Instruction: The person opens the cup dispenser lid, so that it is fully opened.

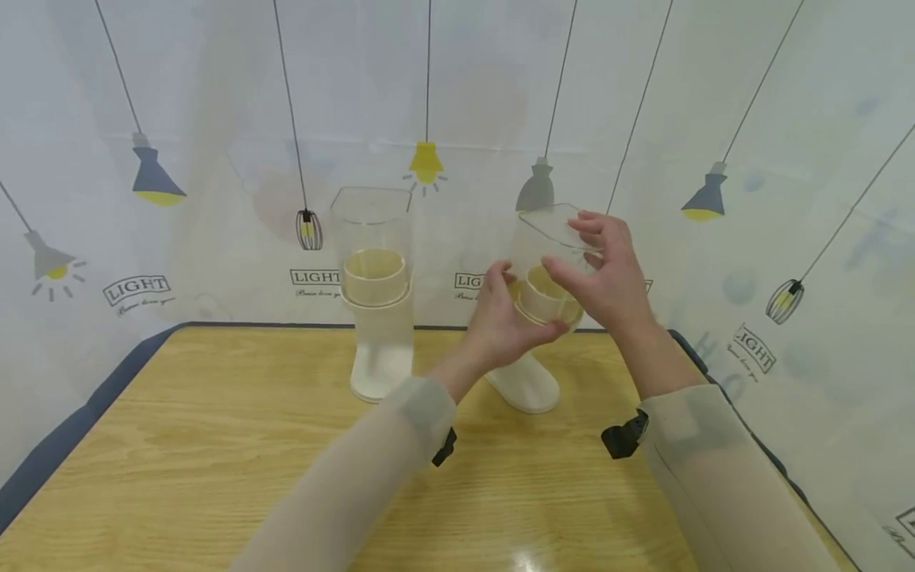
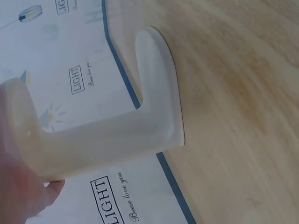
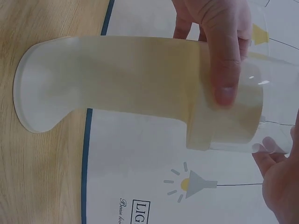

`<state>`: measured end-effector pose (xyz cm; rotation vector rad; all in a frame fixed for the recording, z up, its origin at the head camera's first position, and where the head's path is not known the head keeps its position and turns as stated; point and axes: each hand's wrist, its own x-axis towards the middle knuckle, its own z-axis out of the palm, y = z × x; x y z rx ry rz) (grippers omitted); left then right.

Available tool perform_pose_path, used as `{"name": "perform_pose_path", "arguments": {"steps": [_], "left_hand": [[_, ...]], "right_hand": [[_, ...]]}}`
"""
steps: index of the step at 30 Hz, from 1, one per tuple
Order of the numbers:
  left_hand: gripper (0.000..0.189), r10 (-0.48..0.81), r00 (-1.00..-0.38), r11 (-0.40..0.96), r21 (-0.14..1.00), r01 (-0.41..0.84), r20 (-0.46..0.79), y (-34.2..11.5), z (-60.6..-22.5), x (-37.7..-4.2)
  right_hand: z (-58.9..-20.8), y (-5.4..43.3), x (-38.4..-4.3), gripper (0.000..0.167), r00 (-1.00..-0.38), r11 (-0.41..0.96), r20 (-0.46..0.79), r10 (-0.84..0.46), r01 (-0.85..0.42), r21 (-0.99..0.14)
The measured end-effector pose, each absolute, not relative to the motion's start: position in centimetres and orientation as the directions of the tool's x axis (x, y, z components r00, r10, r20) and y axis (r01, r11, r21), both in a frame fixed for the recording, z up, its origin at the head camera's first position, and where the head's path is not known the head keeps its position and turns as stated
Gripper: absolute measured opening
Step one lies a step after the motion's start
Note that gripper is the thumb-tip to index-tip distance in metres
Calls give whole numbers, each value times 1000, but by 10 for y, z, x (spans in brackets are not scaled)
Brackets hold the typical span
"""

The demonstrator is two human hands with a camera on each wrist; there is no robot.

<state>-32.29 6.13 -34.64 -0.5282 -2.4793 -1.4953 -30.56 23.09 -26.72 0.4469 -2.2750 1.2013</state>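
A white stand with a curved foot [image 1: 530, 385] carries a clear, open-topped container [image 1: 538, 237] on its cream collar [image 1: 546, 295]. My left hand [image 1: 500, 322] grips the collar, its thumb lying along the side in the right wrist view. Higher up, my right hand [image 1: 611, 278] holds the clear container, thumb at the near side and fingers at the right edge. The container leans slightly. In the left wrist view the stand [image 2: 156, 93] shows from the side, foot on the table, with part of my left hand [image 2: 21, 191] at the collar.
To the left stands a matching white stand [image 1: 384, 342] with its own clear container [image 1: 372, 230] upright on top. The wooden table [image 1: 236, 445] ends at a dark blue edge before a white printed backdrop [image 1: 236, 95] with lamp drawings.
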Motion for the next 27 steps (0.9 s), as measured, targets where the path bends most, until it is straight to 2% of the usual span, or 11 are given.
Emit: {"name": "perform_pose_path", "arguments": {"steps": [10, 19, 27], "left_hand": [[124, 120, -913, 487, 779, 396, 389, 68, -354, -311], [124, 91, -904, 491, 771, 406, 418, 71, -359, -303], [135, 54, -917, 477, 796, 371, 395, 82, -363, -307]], "right_hand": [[-274, 228, -305, 76, -807, 466, 591, -10, -527, -711], [-276, 221, -294, 82, -869, 486, 491, 71, -400, -777], [-277, 212, -292, 82, -836, 510, 533, 128, -405, -759]]}}
